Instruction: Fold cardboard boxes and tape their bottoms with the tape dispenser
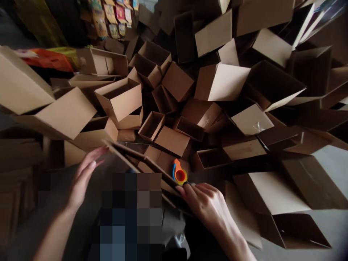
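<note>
**Where are my hands?**

Both are at the flattened carton [127, 154], held on a slant in front of you. Your left hand [81, 179] is spread wide and flat at its left end; I cannot tell if the fingertips touch it. Your right hand [205, 203] has its fingers curled over the carton's right end, holding it.

**And around it?**

Just behind the carton's right end lies an orange and blue tape dispenser [179, 174]. Beyond the carton, a heap of open brown boxes [119, 96] tumbles at all angles and fills the room. To the carton's right, bare grey floor [334, 159] shows. Far behind on the left lies an orange bag [49, 59], and farther still hang colourful packets [108, 18].
</note>
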